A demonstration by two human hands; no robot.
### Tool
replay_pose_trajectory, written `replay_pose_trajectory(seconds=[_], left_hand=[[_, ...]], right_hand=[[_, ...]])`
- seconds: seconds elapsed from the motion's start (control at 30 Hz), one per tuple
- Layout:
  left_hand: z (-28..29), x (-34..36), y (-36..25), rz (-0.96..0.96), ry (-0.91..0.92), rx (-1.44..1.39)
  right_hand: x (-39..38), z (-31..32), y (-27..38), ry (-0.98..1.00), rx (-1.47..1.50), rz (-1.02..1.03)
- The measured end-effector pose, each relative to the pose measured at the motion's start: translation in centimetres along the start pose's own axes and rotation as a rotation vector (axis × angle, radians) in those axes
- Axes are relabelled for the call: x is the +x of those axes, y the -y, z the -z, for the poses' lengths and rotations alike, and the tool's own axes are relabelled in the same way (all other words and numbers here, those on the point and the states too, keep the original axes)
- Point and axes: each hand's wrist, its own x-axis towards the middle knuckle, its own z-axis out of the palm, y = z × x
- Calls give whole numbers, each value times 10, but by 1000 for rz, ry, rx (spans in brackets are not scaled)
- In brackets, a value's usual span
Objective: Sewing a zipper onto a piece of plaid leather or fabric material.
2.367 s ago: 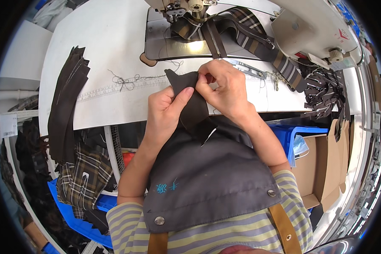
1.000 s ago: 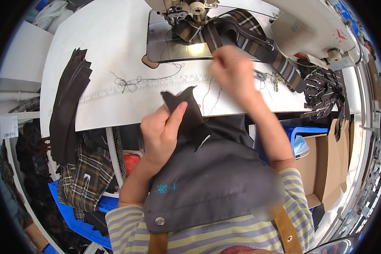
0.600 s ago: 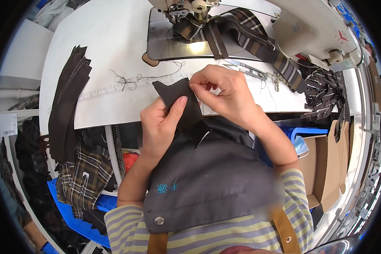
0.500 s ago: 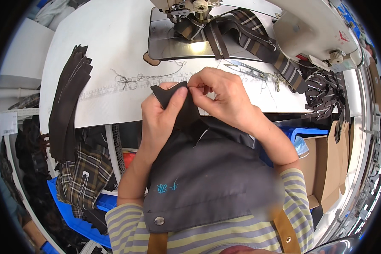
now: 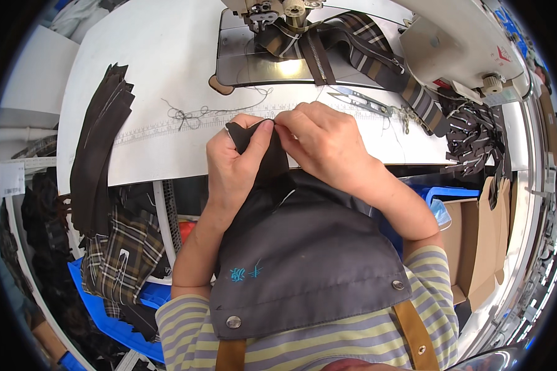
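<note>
both hands meet at the table edge: left hand (image 5: 235,164) grips a small dark fabric piece (image 5: 244,133), right hand (image 5: 322,139) pinches its top corner shut.

Dark brown fabric piece (image 5: 257,151); plaid strap (image 5: 377,59)

At frame centre the left hand (image 5: 235,170) and right hand (image 5: 325,145) pinch a small dark fabric piece (image 5: 263,154) at the white table (image 5: 155,80) edge — thread snips (image 5: 359,99) lie upper right, stacked dark strips (image 5: 96,148) left, a sewing machine (image 5: 452,43) on top.
</note>
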Motion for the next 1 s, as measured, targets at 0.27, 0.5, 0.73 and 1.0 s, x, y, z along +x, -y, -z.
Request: replay_pose_trajectory(seconds=[0.27,0.5,0.73,1.0], left_hand=[[5,-6,-9,-51,-91,18],[23,-2,-6,61,-110,-258],[19,6,-3,128,-127,-360],[15,11,-4,259,-128,-534]], right_hand=[[16,3,-38,-14,43,-179],[0,30,-36,69,506,-519],[7,26,-14,304,798,-545],[4,13,-7,542,768,-654]])
